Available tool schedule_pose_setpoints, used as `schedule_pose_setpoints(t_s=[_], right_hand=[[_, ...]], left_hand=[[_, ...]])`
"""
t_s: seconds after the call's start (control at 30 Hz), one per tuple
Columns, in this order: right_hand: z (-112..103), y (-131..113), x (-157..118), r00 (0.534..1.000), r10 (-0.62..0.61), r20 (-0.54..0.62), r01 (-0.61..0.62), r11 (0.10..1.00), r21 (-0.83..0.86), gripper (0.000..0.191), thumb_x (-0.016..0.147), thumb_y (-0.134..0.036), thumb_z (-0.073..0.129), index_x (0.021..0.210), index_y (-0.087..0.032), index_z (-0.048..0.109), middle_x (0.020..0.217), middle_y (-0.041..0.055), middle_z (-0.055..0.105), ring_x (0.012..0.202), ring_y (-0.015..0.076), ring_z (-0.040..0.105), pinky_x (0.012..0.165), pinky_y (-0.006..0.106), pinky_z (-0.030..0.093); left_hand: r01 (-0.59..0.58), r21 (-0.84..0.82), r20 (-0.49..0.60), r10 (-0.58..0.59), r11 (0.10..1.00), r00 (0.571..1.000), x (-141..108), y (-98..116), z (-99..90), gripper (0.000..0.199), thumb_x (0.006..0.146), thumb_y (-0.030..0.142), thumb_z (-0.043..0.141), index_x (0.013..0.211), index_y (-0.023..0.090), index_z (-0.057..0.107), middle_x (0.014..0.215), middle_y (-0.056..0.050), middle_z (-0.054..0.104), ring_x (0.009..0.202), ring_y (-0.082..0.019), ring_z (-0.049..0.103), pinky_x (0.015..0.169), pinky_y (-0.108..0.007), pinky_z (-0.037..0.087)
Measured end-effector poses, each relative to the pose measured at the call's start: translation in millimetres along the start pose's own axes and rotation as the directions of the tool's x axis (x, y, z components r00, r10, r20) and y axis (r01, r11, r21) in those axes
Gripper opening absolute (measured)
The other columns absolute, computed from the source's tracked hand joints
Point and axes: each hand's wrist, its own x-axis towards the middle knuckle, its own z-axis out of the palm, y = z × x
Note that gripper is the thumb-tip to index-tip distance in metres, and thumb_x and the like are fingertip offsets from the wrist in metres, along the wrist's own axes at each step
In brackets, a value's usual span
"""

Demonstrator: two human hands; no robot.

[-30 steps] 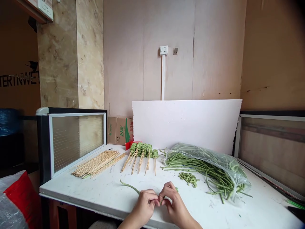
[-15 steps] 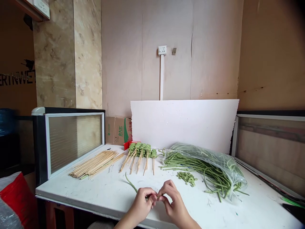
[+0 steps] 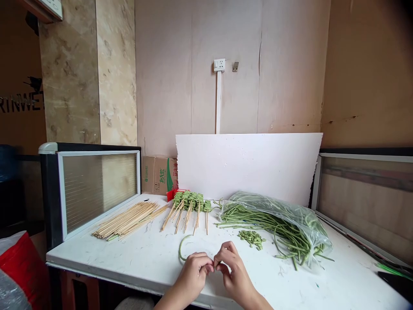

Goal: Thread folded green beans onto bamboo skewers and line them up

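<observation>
A single green long bean (image 3: 180,249) runs from my left hand (image 3: 192,274), its free part curving up and away over the tabletop. My left fingers are closed around the bean near the table's front edge. Directly beside it, my right hand (image 3: 235,272) pinches at the bean's near end, thumb and forefinger meeting my left fingertips. The short piece between the hands is mostly hidden by the fingers. Just beyond my right hand lies a small heap of short bean pieces (image 3: 251,238).
Long beans (image 3: 258,217) spill from a clear plastic bag (image 3: 306,219) at the right. Skewered bean bundles (image 3: 192,201) lie at the back middle, bare bamboo skewers (image 3: 129,219) to their left. A white board (image 3: 248,165), a cardboard box (image 3: 158,174) and side partitions (image 3: 100,189) border the white table (image 3: 129,262).
The bean's free part has bent into a tighter curve, its tip shifting right. Both hands stay together in nearly the same place; the camera view has shifted slightly.
</observation>
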Motion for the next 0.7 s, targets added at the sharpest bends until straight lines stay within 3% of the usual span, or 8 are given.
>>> schedule_pose_setpoints(t_s=[0.17, 0.3, 0.43, 0.53, 0.7], right_hand=[[-18.5, 6.1, 11.8, 0.999, 0.041, 0.003, -0.041, 0.998, -0.052, 0.019, 0.098, -0.016, 0.060, 0.091, -0.025, 0.075, 0.086, 0.0075, 0.069, 0.092, 0.0274, 0.057, 0.082, 0.042, 0.048], [-44.9, 42.0, 15.3, 0.991, 0.097, -0.092, -0.118, 0.959, -0.258, 0.021, 0.101, -0.034, 0.063, 0.101, -0.027, 0.083, 0.087, 0.0104, 0.070, 0.086, 0.0293, 0.059, 0.078, 0.043, 0.048], [-58.2, 82.1, 7.6, 0.949, 0.279, -0.147, -0.315, 0.859, -0.405, 0.029, 0.098, -0.020, 0.056, 0.101, -0.025, 0.085, 0.092, 0.0118, 0.076, 0.091, 0.0319, 0.063, 0.080, 0.043, 0.049], [-57.3, 96.7, 4.4, 0.910, 0.385, -0.156, -0.415, 0.819, -0.396, 0.026, 0.091, -0.016, 0.061, 0.098, -0.023, 0.084, 0.095, 0.0114, 0.079, 0.098, 0.0333, 0.066, 0.083, 0.042, 0.051], [-45.1, 99.9, 9.7, 0.939, 0.290, -0.186, -0.342, 0.856, -0.387, 0.018, 0.089, -0.022, 0.066, 0.087, -0.024, 0.084, 0.092, 0.0127, 0.079, 0.099, 0.0358, 0.065, 0.082, 0.045, 0.051]], left_hand=[[0.042, -0.043, -0.005, -0.042, 0.998, 0.999, 3.2, -0.7, -7.1, 0.029, 0.101, 0.027, 0.057, 0.081, 0.017, 0.075, 0.077, -0.006, 0.069, 0.074, -0.017, 0.064, 0.074, -0.026, 0.046], [0.032, -0.050, 0.002, -0.032, 0.998, 0.999, 1.2, -17.8, -7.7, 0.030, 0.101, 0.021, 0.051, 0.102, 0.018, 0.081, 0.091, -0.009, 0.070, 0.080, -0.018, 0.065, 0.077, -0.029, 0.050], [0.018, -0.048, 0.014, -0.017, 0.999, 1.000, -3.7, -35.0, -3.2, 0.039, 0.100, 0.015, 0.044, 0.118, 0.018, 0.078, 0.101, -0.012, 0.069, 0.087, -0.019, 0.065, 0.078, -0.030, 0.053], [0.070, -0.064, -0.004, -0.070, 0.995, 0.998, -5.0, -35.0, 0.5, 0.033, 0.100, 0.018, 0.049, 0.118, 0.018, 0.077, 0.102, -0.011, 0.071, 0.087, -0.019, 0.067, 0.082, -0.031, 0.054], [0.127, -0.051, -0.044, -0.129, 0.991, 0.991, -3.2, -24.1, 1.2, 0.020, 0.097, 0.023, 0.061, 0.106, 0.018, 0.078, 0.099, -0.009, 0.076, 0.092, -0.022, 0.071, 0.087, -0.033, 0.055]])
